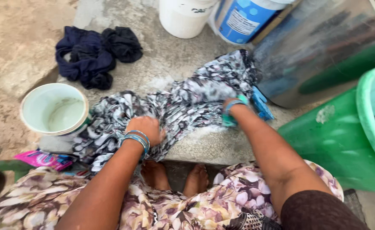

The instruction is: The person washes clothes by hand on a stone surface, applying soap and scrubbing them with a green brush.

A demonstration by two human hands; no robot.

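Observation:
A wet black-and-white patterned cloth [187, 102] lies spread across a concrete slab [170, 55], with soap foam on it. My left hand [147, 130] is closed on a bunched part of the cloth near the slab's front edge. My right hand [234, 106] is motion-blurred and presses a blue scrubbing brush [262, 104] against the cloth on its right side. Both wrists wear blue bangles. My bare feet [174, 176] show below the slab, between my knees in a floral skirt.
A small white bucket of water [55, 111] stands at left, a pink packet [47, 159] below it. Dark clothes [93, 53] lie heaped at the back. White [183, 17] and blue [240, 19] buckets stand behind; a green tub [345, 136] and grey metal basin [319, 47] fill the right.

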